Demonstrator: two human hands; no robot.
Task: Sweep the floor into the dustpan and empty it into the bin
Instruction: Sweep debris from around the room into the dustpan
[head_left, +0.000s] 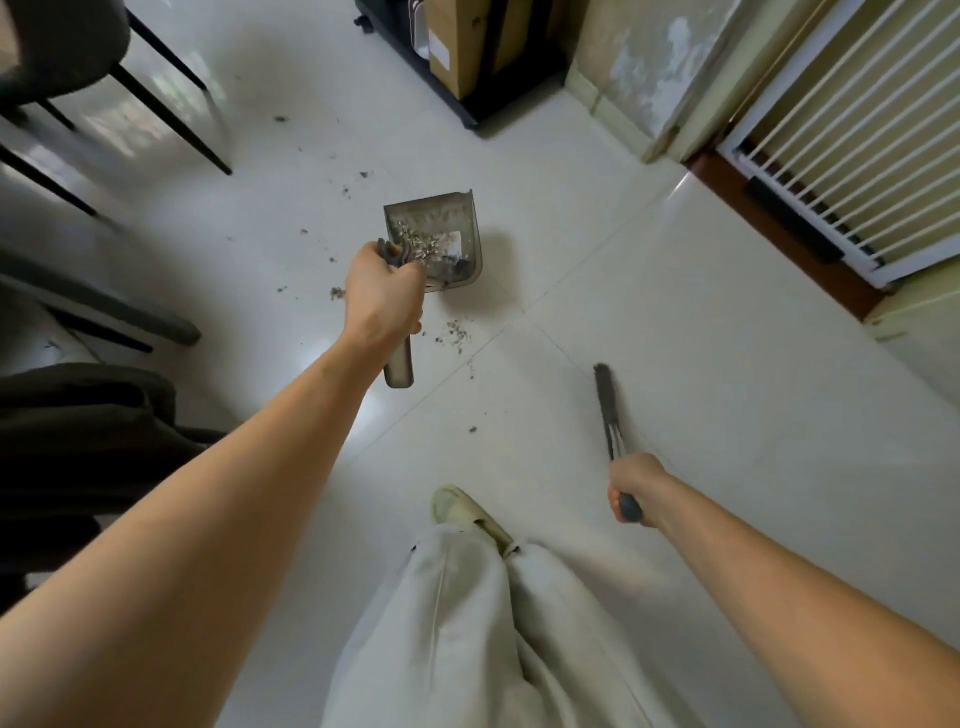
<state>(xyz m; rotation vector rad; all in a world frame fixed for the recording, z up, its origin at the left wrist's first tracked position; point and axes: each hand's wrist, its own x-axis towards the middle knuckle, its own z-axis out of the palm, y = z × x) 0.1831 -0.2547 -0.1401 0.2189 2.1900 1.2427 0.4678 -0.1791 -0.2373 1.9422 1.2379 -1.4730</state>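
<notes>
Outstretched, left hand (382, 291) around dustpan (441, 244)

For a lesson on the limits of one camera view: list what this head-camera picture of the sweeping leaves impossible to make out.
- Bin: none appears in the head view, so its place is unknown.
- Dustpan handle: its middle is covered by the left hand.
- Brush grip: mostly hidden inside the right hand.
- Debris in the pan: pieces too small to identify.
- Chair: cut off by the top-left edge and blurred.
</notes>
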